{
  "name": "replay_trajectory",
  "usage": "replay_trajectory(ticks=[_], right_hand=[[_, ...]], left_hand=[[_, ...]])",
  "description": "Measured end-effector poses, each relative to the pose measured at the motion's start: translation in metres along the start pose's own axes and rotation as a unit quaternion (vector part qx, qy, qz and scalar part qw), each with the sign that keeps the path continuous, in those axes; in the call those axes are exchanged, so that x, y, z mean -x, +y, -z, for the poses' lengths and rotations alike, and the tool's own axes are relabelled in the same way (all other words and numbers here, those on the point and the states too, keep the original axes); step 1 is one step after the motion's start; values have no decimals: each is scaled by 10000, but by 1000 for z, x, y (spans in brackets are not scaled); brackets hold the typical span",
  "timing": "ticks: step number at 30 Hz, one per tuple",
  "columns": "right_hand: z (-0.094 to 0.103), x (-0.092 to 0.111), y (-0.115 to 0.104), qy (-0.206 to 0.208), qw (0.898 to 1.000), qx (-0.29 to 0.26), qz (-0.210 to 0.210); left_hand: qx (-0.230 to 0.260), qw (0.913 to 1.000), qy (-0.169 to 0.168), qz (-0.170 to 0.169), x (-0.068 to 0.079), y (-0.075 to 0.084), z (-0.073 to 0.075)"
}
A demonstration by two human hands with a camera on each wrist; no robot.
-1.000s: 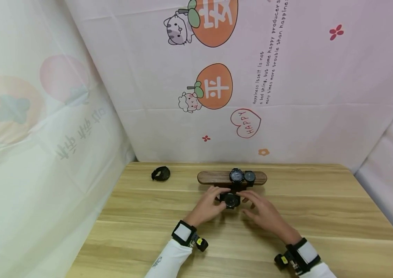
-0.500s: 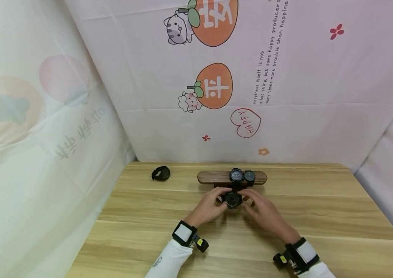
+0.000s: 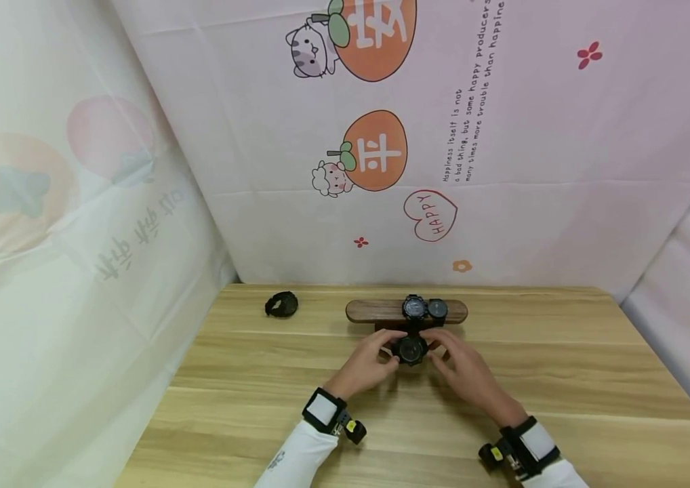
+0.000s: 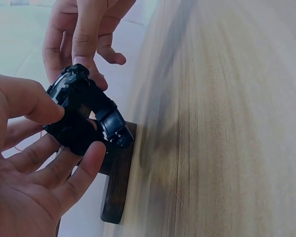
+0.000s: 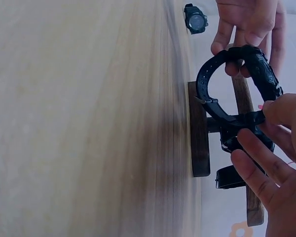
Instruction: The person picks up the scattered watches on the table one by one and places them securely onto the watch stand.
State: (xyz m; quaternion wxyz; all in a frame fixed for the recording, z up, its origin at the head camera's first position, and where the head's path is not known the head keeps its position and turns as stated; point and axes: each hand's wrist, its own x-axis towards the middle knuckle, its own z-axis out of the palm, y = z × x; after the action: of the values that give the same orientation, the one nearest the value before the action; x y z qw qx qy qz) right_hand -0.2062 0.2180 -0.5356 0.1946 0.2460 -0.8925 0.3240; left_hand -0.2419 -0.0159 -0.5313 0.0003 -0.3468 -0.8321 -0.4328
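Observation:
Between both hands, just in front of a wooden watch stand (image 3: 375, 312), a black wristwatch (image 3: 410, 350) is held with its dial toward the head camera. Its strap forms a closed loop, seen side-on in the right wrist view. My left hand (image 3: 364, 362) pinches one side of it, thumb near the case (image 4: 71, 106). The other side is pinched by my right hand (image 3: 467, 373), whose thumb lies by the case in the right wrist view. Two more black watches, a larger one (image 3: 415, 308) and a smaller one (image 3: 438, 310), hang on the right part of the stand's bar.
Another black watch (image 3: 282, 305) lies on the wooden table (image 3: 247, 386), left of the stand near the back edge. The stand's dark base (image 5: 199, 133) rests on the table under the bar. A printed white cloth (image 3: 522, 224) hangs behind the table.
The held watch has shifted slightly to the right between the hands. My right fingers have closed in on its right side. My left hand has hardly moved.

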Motion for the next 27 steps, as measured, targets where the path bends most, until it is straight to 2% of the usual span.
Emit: replay_trajectory(ticks=[12,27], right_hand=[[-2,1,-1,140,9996,-102,-210],[-9,-2,-6,149,9992,13,-369]], left_hand=[[92,9997,128,200,0,3,-2],[973,9939,251,460,2,3,-7]])
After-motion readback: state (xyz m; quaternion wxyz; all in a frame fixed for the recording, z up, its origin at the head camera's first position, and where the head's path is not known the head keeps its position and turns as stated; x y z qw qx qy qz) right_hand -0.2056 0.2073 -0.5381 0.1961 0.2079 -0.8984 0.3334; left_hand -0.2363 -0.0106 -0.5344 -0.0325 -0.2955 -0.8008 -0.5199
